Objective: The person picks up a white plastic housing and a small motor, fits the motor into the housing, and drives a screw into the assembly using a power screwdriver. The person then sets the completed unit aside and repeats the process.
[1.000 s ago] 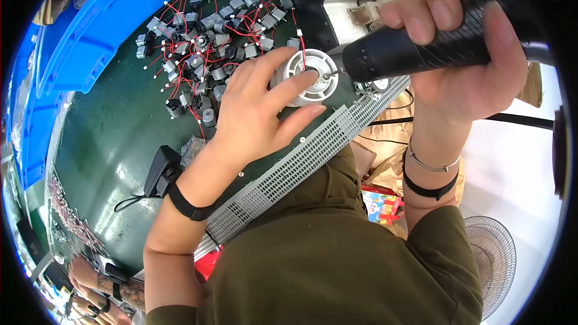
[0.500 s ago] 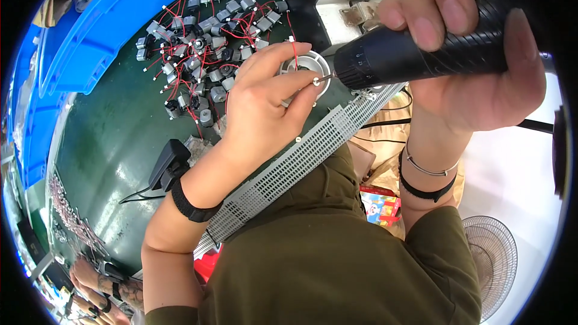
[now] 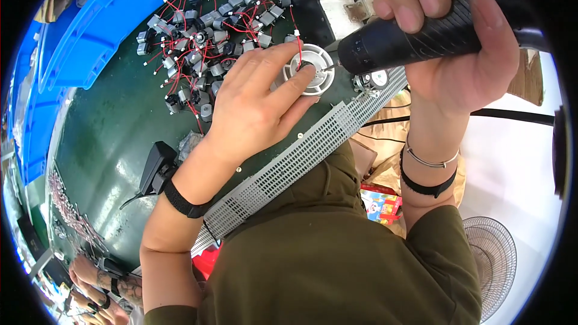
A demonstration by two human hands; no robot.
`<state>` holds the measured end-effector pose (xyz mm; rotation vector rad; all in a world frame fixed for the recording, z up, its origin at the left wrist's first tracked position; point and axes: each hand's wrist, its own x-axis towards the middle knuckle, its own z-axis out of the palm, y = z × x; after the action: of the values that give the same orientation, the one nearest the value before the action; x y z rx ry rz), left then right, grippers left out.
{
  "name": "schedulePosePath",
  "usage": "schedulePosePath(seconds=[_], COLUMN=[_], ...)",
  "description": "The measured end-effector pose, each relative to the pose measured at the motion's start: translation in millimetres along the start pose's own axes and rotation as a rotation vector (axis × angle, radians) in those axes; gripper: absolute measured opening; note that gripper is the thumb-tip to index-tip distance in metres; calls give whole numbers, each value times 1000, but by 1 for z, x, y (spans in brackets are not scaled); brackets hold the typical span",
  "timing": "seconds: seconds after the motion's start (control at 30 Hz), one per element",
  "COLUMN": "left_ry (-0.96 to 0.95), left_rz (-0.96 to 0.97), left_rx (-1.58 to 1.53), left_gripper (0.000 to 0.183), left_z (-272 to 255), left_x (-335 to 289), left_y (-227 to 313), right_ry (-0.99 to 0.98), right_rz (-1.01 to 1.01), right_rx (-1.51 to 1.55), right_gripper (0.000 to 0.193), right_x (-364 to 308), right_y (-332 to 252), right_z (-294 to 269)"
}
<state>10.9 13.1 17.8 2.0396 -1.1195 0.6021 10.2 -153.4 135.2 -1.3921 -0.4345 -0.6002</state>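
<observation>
My right hand (image 3: 448, 81) is wrapped round a black electric screwdriver (image 3: 382, 48), held nearly level with its tip pointing left. The thin bit reaches into a white round plastic frame (image 3: 330, 73) with spokes and a dark centre. My left hand (image 3: 256, 105) grips this frame against the green table, its index finger at the centre beside the bit's tip. A red wire with a small white connector (image 3: 297, 34) rises from the frame. Whether a screw sits under the bit is too small to tell.
Small grey motors (image 3: 208, 42) with red wires lie heaped beyond my left hand. A blue bin (image 3: 90, 30) stands at the far left. A perforated strip (image 3: 301, 150) edges the table, near a metal part (image 3: 370, 81). A black device (image 3: 159, 165) sits by my left wrist.
The bit has moved from my left fingertips, where a small screw showed, into the middle of the white frame. My left fingers have shifted onto the frame's centre; the screwdriver has tilted slightly.
</observation>
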Motion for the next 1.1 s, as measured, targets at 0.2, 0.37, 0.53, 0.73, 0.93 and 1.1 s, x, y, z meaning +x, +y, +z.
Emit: schedulePosePath(seconds=[0.2, 0.37, 0.53, 0.73, 0.93, 1.1], left_ry=[17, 23, 18, 12, 10, 8], left_rz=[-30, -42, -50, -62, -60, -73], left_rx=[-42, -59, -69, -108, -115, -114], left_gripper=[33, 33, 34, 34, 34, 38], left_z=[3, 3, 4, 7, 8, 6], left_x=[-3, -3, -3, -5, -4, -5], left_y=[-1, 0, 0, -2, -3, -1], right_ry=[-19, -30, -30, -12, -9, -249], right_rz=[14, 21, 42, 84, 136, 138], right_rx=[-5, -5, -20, -65, -122, 57], right_gripper=[63, 62, 63, 64, 60, 47], right_x=[0, -1, -1, -2, -5, -13], right_y=[3, 5, 5, 6, 10, 13], right_z=[0, 3, 6, 11, 5, -9])
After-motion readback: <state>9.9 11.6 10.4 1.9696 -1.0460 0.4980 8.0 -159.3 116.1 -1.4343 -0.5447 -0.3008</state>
